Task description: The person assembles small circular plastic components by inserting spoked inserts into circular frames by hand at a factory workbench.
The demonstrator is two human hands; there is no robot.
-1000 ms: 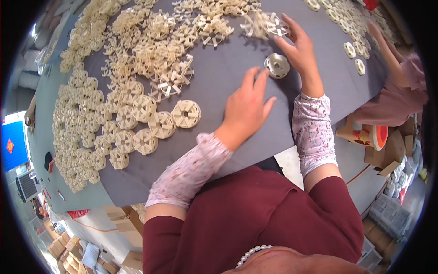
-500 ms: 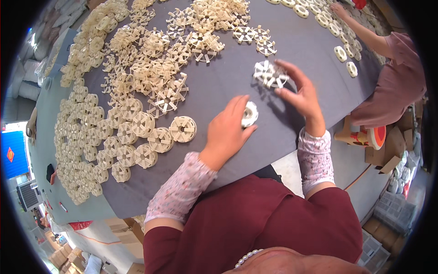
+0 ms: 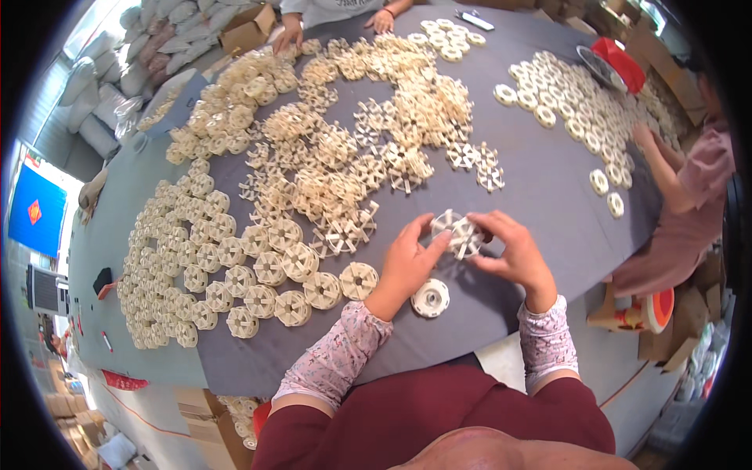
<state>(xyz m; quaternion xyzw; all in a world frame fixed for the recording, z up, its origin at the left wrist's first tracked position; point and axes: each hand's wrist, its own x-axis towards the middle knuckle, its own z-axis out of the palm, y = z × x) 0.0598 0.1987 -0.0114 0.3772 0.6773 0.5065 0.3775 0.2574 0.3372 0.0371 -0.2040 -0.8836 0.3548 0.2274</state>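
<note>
Between my hands is a cream plastic spoked ring [image 3: 460, 240], raised a little over the grey cloth and tilted. My left hand [image 3: 409, 265] pinches its left side, the thumb lying over the spokes. On its right edge, the fingers and thumb of my right hand [image 3: 513, 252] close round it. A round white part [image 3: 431, 298] with a hole in the middle lies on the cloth just below the spoked ring, touched by neither hand. Left of my left wrist sits a round assembled wheel [image 3: 359, 280], the nearest of several such wheels.
Loose spoked rings [image 3: 313, 157] are heaped across the middle of the table [image 3: 548, 235]. Assembled wheels [image 3: 180, 258] cover its left side. Round ring parts [image 3: 576, 110] lie at the far right, near a person's arm [image 3: 662, 168]. Another person's hands [image 3: 381, 21] rest at the far edge.
My left hand has let go of the round white part, which now lies on the cloth, and has taken hold of the spoked ring with my right. The head view has shifted, showing more of the far side.
</note>
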